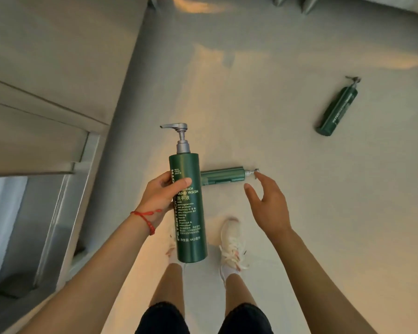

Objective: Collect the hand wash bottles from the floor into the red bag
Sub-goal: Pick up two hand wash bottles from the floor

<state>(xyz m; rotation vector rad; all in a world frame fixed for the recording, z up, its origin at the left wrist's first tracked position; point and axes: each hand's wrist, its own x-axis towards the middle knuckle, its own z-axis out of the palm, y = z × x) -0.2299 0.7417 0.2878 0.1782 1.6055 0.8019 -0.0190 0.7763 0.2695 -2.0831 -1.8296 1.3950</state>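
Left hand [161, 196] clamped around a green hand wash bottle [188, 208], thumb across the label, fingers behind the body; bottle held upright in the air, grey pump head [176, 127] on top with spout pointing toward the grey wall [58, 56]. Red string bracelet [145, 219] on the left wrist. Right hand [268, 203] empty, fingers spread apart and curled, palm facing the held bottle, hovering above the floor [299, 189]. Second green bottle [223, 175] lies on its side on the floor just behind the held bottle, partly hidden by it, pump end pointing away from it; the right hand's fingertips overlap that pump tip in the view, contact cannot be told. Third green bottle [337, 108] also on its side on the floor, well apart from the held bottle, off beyond the right hand, pump end pointing away from the person. Red bag not in view. Below the held bottle: the person's bare legs, dark shorts [203, 319], one white sneaker [232, 244] with loose laces clearly seen just beside the bottle's base, the other mostly hidden behind the bottle. Floor pale and glossy with warm light patches. Grey wall and a stepped ledge [46, 153] run along the side of the held bottle nearest the left arm.
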